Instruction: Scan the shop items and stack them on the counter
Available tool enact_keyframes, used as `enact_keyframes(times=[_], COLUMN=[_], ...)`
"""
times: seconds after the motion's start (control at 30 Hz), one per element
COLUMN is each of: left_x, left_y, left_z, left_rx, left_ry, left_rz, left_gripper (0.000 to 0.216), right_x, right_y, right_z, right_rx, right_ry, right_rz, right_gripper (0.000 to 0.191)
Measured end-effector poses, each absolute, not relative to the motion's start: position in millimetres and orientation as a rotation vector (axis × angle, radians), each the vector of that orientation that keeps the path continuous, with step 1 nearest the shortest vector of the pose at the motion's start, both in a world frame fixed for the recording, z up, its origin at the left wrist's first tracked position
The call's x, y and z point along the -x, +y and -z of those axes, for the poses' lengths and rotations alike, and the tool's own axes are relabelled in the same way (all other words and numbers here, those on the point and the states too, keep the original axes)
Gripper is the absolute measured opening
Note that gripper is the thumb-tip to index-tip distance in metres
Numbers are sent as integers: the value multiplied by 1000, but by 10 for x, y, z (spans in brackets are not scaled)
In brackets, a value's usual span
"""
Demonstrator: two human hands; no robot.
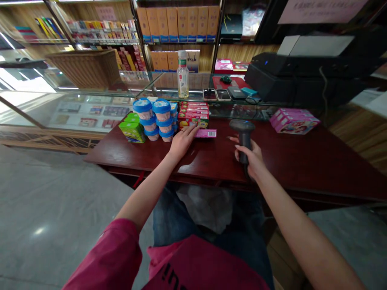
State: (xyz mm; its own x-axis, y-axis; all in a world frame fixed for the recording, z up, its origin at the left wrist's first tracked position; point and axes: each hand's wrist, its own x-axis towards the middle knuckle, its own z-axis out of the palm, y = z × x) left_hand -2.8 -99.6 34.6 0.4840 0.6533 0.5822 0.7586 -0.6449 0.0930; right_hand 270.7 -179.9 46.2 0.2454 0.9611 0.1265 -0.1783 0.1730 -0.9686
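Observation:
My left hand (182, 141) lies over the left end of a flat pink box (206, 133), fingers stretched forward; a barcode shows on the box's right end. In my right hand (253, 156) is a black barcode scanner (242, 137), held upright by its handle, with the head on top. Just behind my left hand stand stacked red boxes (193, 114). To their left rise stacked tubs with blue lids (155, 121), and beside those are green packs (132, 128). Some pink boxes (294, 121) sit together to the right of the scanner.
A drink bottle (183, 76) stands on the glass counter behind the dark wooden desk (208, 161). Phones (216, 94) lie near it. A wicker basket (84, 68) is at the back left, and black till equipment (287, 76) at the back right.

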Motion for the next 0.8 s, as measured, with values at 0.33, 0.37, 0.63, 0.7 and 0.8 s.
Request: enact_keyframes(times=[0.33,0.37,0.63,0.7,0.8], left_x=[-1071,-1181,-1451,-1421,-1397], left_y=[-660,-578,-325,-352,-381], left_z=[-416,-403,-198,-195,-211], left_rx=[2660,2665,2697,2700,2681], left_ry=[-1134,-1126,-961,-946,-937], left_rz=[816,823,972,964,945], left_gripper=[49,49,50,50,49], right_x=[-3257,-3274,-3249,-3244,-3239], right_y=[-1898,-1908,-1927,-1932,-1943], right_z=[-324,-309,-267,-265,-277], right_rx=[1062,1069,1143,1151,1151], right_ry=[-897,-881,-896,-889,-872], right_rz=[-849,-859,-897,-885,-876], right_gripper=[43,41,41,39,37])
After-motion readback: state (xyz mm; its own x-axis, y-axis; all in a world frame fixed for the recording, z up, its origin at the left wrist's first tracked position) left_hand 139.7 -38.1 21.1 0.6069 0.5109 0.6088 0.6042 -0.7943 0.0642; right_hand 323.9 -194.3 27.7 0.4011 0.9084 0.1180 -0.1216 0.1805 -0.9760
